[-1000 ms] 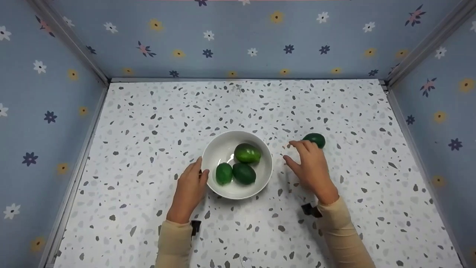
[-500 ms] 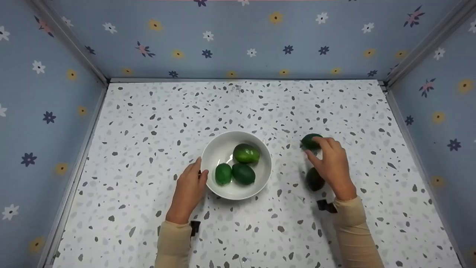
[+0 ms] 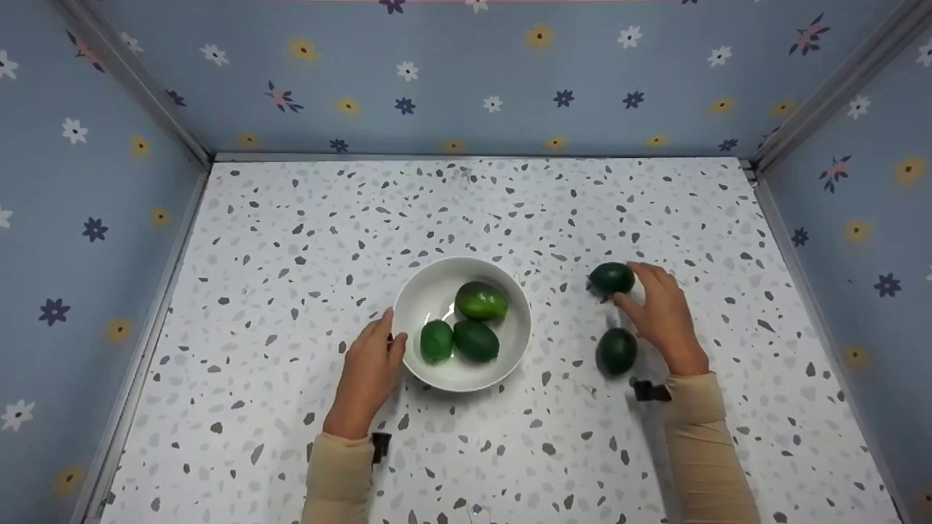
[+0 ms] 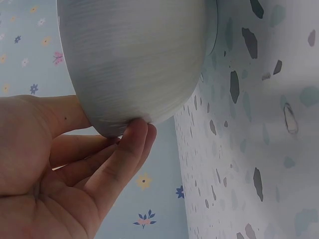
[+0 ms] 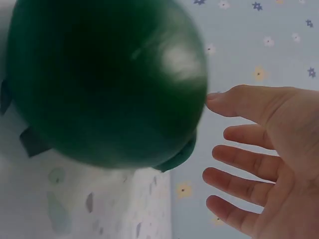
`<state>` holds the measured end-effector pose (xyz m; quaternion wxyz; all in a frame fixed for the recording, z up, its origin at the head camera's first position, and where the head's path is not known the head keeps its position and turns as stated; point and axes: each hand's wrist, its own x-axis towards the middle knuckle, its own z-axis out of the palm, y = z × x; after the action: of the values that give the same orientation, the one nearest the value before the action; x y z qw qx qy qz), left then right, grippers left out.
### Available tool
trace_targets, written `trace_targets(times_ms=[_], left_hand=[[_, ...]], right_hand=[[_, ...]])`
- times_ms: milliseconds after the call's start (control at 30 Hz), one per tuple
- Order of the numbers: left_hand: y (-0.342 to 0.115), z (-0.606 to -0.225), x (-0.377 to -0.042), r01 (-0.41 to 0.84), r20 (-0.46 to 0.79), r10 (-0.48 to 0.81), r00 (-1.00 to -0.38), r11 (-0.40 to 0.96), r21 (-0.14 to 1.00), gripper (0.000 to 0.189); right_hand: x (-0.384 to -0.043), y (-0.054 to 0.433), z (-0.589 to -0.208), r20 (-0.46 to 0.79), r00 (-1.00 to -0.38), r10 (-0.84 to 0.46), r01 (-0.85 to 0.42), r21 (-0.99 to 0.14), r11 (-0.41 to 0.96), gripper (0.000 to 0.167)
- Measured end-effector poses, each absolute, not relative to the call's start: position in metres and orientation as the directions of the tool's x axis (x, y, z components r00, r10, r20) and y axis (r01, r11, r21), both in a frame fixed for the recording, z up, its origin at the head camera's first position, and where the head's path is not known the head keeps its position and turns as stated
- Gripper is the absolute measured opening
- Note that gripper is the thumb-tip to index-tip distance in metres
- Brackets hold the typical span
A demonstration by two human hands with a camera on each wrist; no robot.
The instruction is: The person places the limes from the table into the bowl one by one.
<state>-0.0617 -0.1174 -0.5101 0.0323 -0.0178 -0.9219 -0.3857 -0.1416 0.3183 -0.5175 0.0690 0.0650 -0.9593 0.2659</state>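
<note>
My left hand (image 3: 368, 367) holds the left side of a white bowl (image 3: 515, 349); in the left wrist view its fingers (image 4: 122, 162) press against the outer wall, with the thumb at the rim. Inside the bowl lie a glossy mid-green fruit (image 3: 481, 300), a small bright green fruit (image 3: 437, 340) and a dark green oval fruit (image 3: 477, 340). My right hand (image 3: 664, 316) is spread at the right end of another dark green oval fruit (image 3: 610, 279), thumb tip right at its skin. A second dark green fruit (image 3: 617, 351) rests on the table nearer me, left of the wrist.
The table (image 3: 291, 218) has a white speckled top. Blue flowered panels (image 3: 466, 73) enclose it at the back and on both sides. A black wrist mount (image 3: 650, 391) juts out from the right sleeve, and another (image 3: 380, 446) from the left.
My right hand has moved right, from the far fruit's left side to its right end, uncovering the nearer dark fruit. The far fruit has shifted slightly left. Left hand and bowl stay put.
</note>
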Motion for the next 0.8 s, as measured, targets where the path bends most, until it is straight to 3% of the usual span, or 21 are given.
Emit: trace_targets(times_ms=[233,800], left_hand=[[-0.118,-0.511,-0.061,0.046,0.061,0.004,-0.998,0.698,0.714,0.05],[-0.119,-0.512,-0.061,0.062,0.083,0.004,-0.997,0.701,0.71,0.049]], right_hand=[[-0.154,0.326,-0.529,0.005,-0.998,-0.062,-0.055,-0.516,0.855,0.062],[-0.161,0.332,-0.537,-0.129,-0.991,-0.043,0.035,-0.549,0.835,0.065]])
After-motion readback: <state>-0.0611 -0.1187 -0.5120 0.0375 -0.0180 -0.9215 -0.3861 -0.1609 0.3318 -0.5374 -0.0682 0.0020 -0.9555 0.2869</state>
